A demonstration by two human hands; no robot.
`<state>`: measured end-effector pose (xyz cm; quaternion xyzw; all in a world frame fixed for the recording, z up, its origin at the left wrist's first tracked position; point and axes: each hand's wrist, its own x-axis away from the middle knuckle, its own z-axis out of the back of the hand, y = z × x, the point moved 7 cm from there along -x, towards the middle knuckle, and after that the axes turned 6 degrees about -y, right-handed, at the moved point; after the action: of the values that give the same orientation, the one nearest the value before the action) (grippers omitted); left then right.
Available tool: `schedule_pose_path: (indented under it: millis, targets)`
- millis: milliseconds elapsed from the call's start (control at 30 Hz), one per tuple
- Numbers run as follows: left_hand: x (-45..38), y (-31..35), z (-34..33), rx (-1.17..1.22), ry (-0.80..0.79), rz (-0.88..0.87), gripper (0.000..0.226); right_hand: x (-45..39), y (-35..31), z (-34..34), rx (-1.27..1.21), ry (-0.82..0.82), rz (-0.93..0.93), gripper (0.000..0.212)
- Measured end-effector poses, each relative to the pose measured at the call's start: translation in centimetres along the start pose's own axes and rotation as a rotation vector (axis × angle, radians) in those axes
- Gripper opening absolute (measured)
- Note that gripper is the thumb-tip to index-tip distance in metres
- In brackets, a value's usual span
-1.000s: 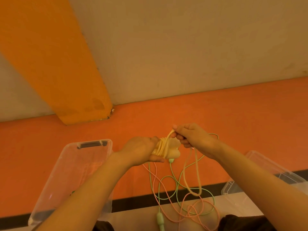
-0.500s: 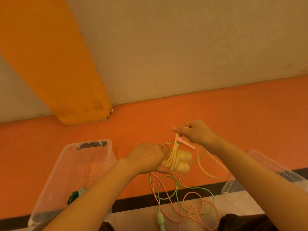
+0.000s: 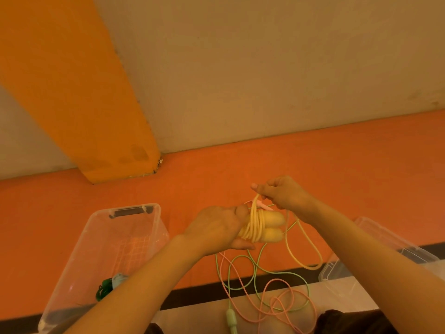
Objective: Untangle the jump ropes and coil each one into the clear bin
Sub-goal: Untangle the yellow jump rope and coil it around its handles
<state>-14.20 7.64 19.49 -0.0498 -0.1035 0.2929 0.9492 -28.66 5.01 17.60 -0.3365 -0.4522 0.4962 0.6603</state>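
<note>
Head view: left hand (image 3: 216, 231) grips two yellow handles (image 3: 271, 226); right hand (image 3: 280, 192) pinches yellow rope (image 3: 304, 247); two clear bins (image 3: 154, 227).

- Left: clear bin (image 3: 154, 220) open-topped; I see a dark green item (image 3: 104, 289) low in its near end, grid floor above it bare.
- Centre: green rope (image 3: 284, 273) and pink rope (image 3: 240, 295) loop together beneath my hands.
- Right: second bin (image 3: 385, 239), contents possibly none; view poor.
</note>
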Motion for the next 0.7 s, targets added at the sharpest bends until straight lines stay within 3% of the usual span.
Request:
schedule_pose_path:
  millis: [167,467,700]
  targets:
    - [0.3,0.3,0.4,0.05,0.079,0.017,0.107,-0.1,0.3,0.3,-0.038,-0.039,-0.007,0.04]
    - [0.4,0.6,0.1,0.083,0.1,-0.081,0.093,-0.1,0.7,0.3,-0.093,-0.128,-0.016,0.04]
    - [0.4,-0.3,0.0,0.118,0.122,-0.027,0.093,-0.1,1.9,0.4,-0.078,-0.231,-0.043,0.039]
